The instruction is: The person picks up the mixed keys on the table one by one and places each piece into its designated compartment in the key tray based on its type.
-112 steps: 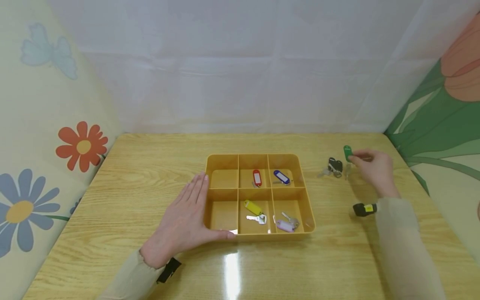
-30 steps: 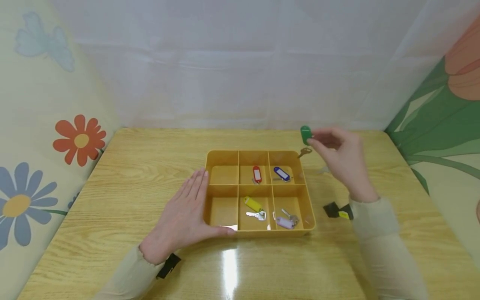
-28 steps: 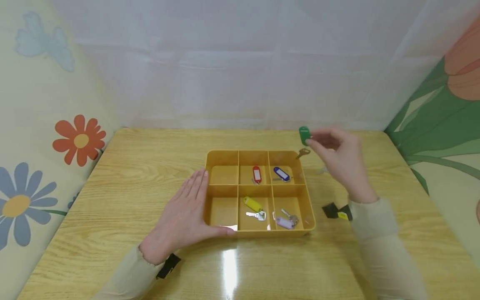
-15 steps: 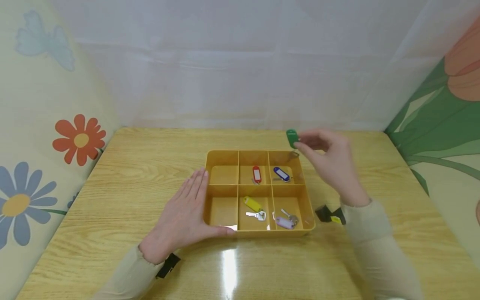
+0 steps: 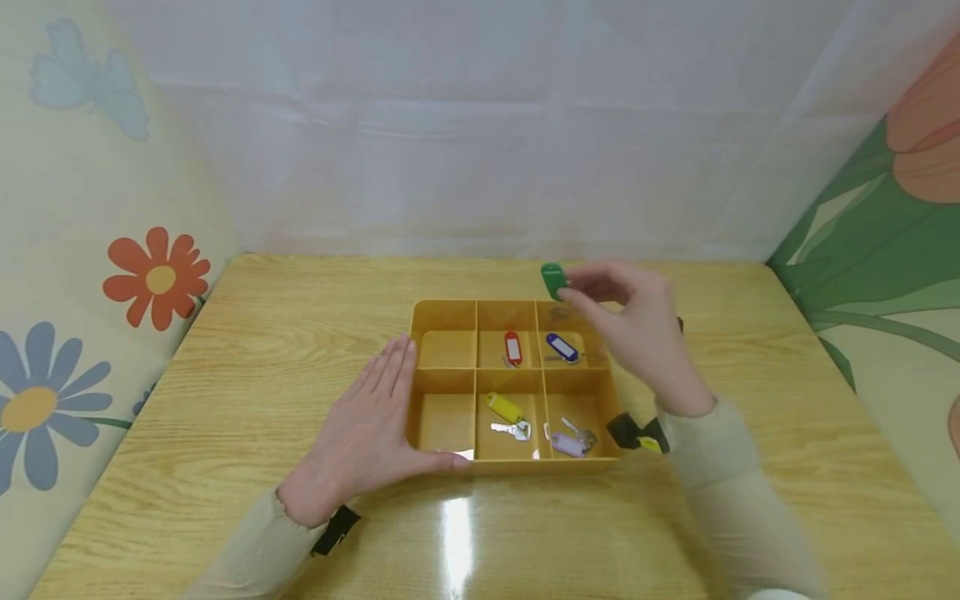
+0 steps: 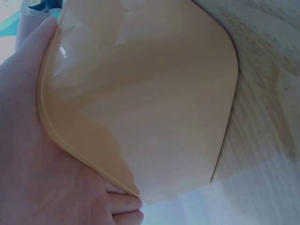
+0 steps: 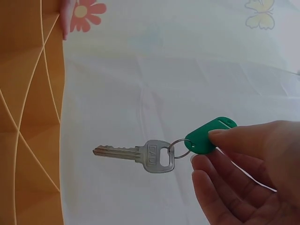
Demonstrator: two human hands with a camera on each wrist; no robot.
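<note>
White creased cloth (image 5: 480,150) backs a wood-grain bench (image 5: 810,433), with flower-printed panels (image 5: 45,200) either side. Head view: an orange-yellow six-compartment tray (image 5: 540,467) stands on the bench, containing a red key tag (image 5: 512,347) (far middle), a blue key tag (image 5: 561,347) (far right), a yellow key tag (image 5: 506,407) (near middle) and a lilac key tag (image 5: 567,444) (near right). Left hand (image 5: 367,433) is spread wide, straight fingers against the tray's left wall and thumb at the front edge. Right hand (image 5: 637,325) pinches a green key tag (image 5: 552,280) above the tray's far right part. Left wrist view: left thumb and palm rest along the tray rim. Right wrist view: thumb and fingers grip the green key tag; a split ring (image 7: 174,156) joins it to a silver key (image 7: 152,157), which hangs free
</note>
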